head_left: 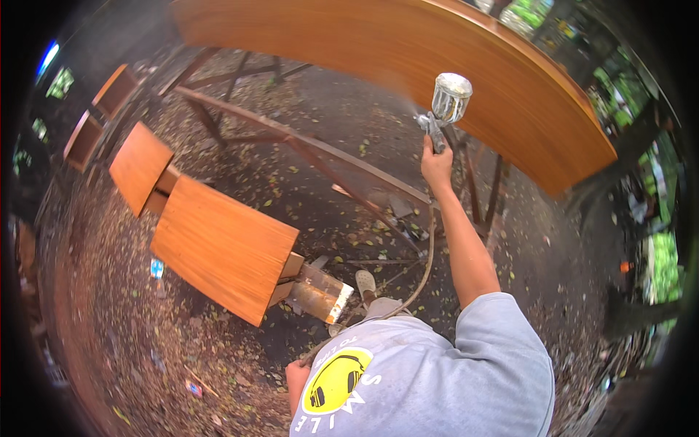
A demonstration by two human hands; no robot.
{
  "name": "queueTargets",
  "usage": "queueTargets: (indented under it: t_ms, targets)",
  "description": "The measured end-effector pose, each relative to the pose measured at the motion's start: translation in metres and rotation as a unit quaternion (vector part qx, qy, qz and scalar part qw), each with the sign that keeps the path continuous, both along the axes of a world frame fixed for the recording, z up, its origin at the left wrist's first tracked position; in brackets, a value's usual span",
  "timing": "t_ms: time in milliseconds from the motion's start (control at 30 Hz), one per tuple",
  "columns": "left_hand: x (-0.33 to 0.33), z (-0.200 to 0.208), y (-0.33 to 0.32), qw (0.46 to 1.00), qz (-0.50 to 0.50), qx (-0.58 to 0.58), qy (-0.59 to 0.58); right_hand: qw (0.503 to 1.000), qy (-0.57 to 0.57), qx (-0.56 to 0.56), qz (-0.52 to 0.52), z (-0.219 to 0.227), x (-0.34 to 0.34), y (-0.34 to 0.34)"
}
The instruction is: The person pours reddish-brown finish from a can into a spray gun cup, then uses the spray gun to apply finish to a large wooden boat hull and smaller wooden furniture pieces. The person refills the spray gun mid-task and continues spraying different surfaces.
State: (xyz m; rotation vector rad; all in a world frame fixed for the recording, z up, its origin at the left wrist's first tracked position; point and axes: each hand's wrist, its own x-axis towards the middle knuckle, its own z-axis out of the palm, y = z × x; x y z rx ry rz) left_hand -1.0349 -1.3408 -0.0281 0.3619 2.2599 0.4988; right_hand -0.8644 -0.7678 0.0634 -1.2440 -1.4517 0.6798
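My right hand [437, 169], arm stretched forward, is wrapped round the handle of a metal spray gun [431, 130]. A paint-streaked silver cup [452, 97] sits on top of the gun. Fine mist leaves the nozzle toward a long orange-brown wooden panel [349, 33], which lies just beyond the gun. From the gun's handle an air hose [429, 255] hangs down and curves past my waist to the left. Low at my left side, my left hand [297, 377] is closed at the hose's end of view; my shirt hides part of it.
A wooden trestle frame [291, 138] stands under the long panel. To the left are orange-brown wooden drawers [222, 237], [140, 167] and smaller boxes [115, 91] behind. A rusty paint-stained tin [317, 295] lies near my foot. Leaves and litter cover the dirt ground.
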Motion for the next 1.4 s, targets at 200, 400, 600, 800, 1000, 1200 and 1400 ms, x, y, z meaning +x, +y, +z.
queueTargets:
  t_ms: [200,400,600,800,1000,1200,1400]
  targets:
    - [-0.035,-0.04,-0.001,0.995,-0.097,0.016,-0.009,0.99,-0.035,-0.043,-0.131,-0.003,0.139,-0.062]
    - [-0.043,-0.026,0.027,0.985,-0.17,0.021,-0.012,0.943,-0.059,-0.01,-0.328,-0.018,0.266,-0.119]
    - [-0.043,-0.025,0.045,0.977,-0.211,0.006,-0.019,0.852,-0.103,0.055,-0.511,-0.027,0.353,-0.141]
    - [-0.041,-0.026,0.048,0.983,-0.183,0.007,-0.012,0.85,-0.065,0.002,-0.523,-0.036,0.334,-0.131]
    - [-0.054,-0.017,0.038,0.991,-0.13,-0.015,0.017,0.933,-0.024,-0.036,-0.357,-0.066,0.254,-0.09]
    - [-0.047,-0.018,0.013,0.998,-0.054,0.002,0.023,0.985,0.043,-0.039,-0.161,-0.046,0.12,-0.056]
    - [-0.02,-0.022,-0.024,0.999,0.01,-0.032,0.015,0.996,0.068,-0.02,-0.05,-0.047,0.007,-0.01]
